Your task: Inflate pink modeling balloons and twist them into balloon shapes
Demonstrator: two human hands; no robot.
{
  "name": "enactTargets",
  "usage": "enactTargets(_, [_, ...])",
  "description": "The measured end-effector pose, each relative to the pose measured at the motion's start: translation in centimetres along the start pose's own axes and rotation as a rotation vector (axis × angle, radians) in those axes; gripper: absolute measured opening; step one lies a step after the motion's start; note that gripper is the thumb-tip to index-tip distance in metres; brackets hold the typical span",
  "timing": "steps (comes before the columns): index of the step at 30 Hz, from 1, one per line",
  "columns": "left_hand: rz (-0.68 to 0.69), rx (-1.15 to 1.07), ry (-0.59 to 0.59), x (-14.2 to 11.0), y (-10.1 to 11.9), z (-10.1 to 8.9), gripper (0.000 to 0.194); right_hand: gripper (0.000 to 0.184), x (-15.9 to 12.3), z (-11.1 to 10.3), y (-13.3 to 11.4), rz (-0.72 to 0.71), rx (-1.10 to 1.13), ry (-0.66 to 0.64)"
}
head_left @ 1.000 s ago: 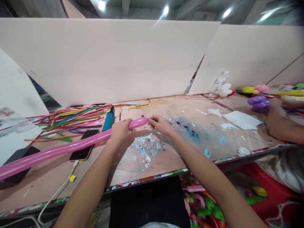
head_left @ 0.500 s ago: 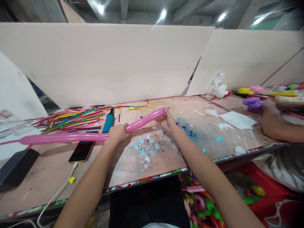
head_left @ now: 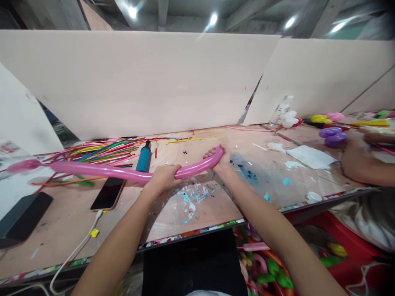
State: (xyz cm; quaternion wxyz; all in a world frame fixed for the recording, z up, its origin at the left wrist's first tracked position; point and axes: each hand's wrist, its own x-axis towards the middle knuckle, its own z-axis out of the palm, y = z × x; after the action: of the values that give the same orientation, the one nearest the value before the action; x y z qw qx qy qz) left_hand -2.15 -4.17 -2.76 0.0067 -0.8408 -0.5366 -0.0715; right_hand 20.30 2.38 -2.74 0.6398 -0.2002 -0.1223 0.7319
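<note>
A long pink modelling balloon (head_left: 101, 170) stretches from the left side of the table to my hands. My left hand (head_left: 165, 177) is closed around it near the middle of the view. Further right, my right hand (head_left: 222, 158) grips its near end, with the fingers curled round it. Between the two hands the balloon bends upward. At its far left end, a narrow section leads to a small blurred bulge. Beneath the balloon lies a phone (head_left: 108, 193), and behind my left hand stands a teal hand pump (head_left: 143, 158).
Many uninflated balloons (head_left: 101, 150) lie at the back left. A black block (head_left: 24, 218) sits front left, and a white cable (head_left: 77, 246) runs off the edge. At right, another person's hand (head_left: 354, 152) is by a purple balloon (head_left: 333, 136), near a plastic bottle (head_left: 280, 111).
My right hand has closed around the balloon's end, which now curves. My left hand has shifted slightly right. At the far left end, a bulge has appeared past a narrow section.
</note>
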Motion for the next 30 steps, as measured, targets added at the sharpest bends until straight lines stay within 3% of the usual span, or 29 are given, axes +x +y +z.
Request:
enactTargets(4, [0.017,-0.02,0.058,0.3,1.3,0.3,0.055,0.026,-0.3,0.5,0.2,-0.105,-0.14,-0.038])
enactTargets(7, [-0.039,-0.026,0.133,0.4,1.7,0.5,0.049,0.029,-0.3,0.5,1.0,-0.047,-0.33,-0.139])
enactTargets(11, [-0.124,0.037,0.19,0.4,1.0,0.6,0.041,0.036,-0.1,0.0,2.5,0.004,-0.684,-0.127])
enactTargets(14, [-0.156,0.105,0.238,0.3,0.4,0.6,0.037,0.04,-0.1,-0.4,3.0,0.047,-0.815,-0.109])
enactTargets(17, [-0.158,0.122,0.254,0.2,0.2,0.5,0.037,0.04,-0.2,-0.5,2.8,0.07,-0.788,-0.112])
enactTargets(24, [-0.14,-0.031,0.16,0.1,0.5,-0.7,0.036,0.052,0.2,-0.4,1.9,0.066,-0.645,-0.136])
enactTargets(30, [-0.024,-0.261,0.103,-0.1,0.1,-2.2,0.038,0.044,-0.1,-0.2,2.2,0.083,-0.546,-0.21])
